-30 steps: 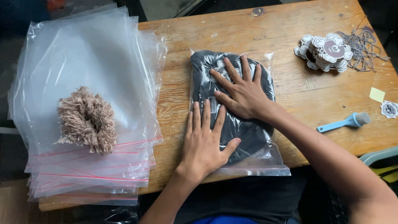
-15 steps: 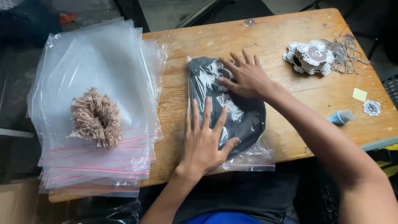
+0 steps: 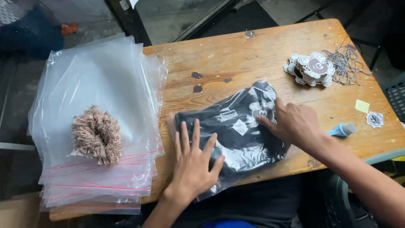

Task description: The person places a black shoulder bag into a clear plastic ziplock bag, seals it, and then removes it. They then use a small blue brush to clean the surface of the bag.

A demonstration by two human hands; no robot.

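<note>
**Black garment in a clear bag, pressed flat under both hands**

Black folded fabric, a garment with white printed shapes, lies sealed inside a clear plastic bag (image 3: 236, 135) on the wooden worktop (image 3: 236, 55), turned at a slant with its lower corner reaching the near edge. The left hand (image 3: 194, 162) lies flat on the near left part of the bag, fingers spread and straight, palm pressing down; it grips nothing. The right hand (image 3: 295, 124) rests on the bag's right end, fingers stretched out toward the white print, also flat and unclenched.

To the left, a thick stack of empty clear plastic bags with red seal lines (image 3: 97, 126) overhangs the worktop's left and near edges. On top of that stack sits a fluffy beige bundle of yarn-like fibres (image 3: 97, 136).

Just right of the right hand, near the worktop's right edge, lies a small light-blue brush (image 3: 342, 129). Beyond it sit a round white sticker (image 3: 374, 119) and a pale yellow square note (image 3: 362, 106).

Farther back on the right, a pile of white flower-edged card tags with brown centres (image 3: 312, 69) touches a tangle of thin grey strings (image 3: 348, 59). A few dark spots mark the wood behind the bag.
</note>
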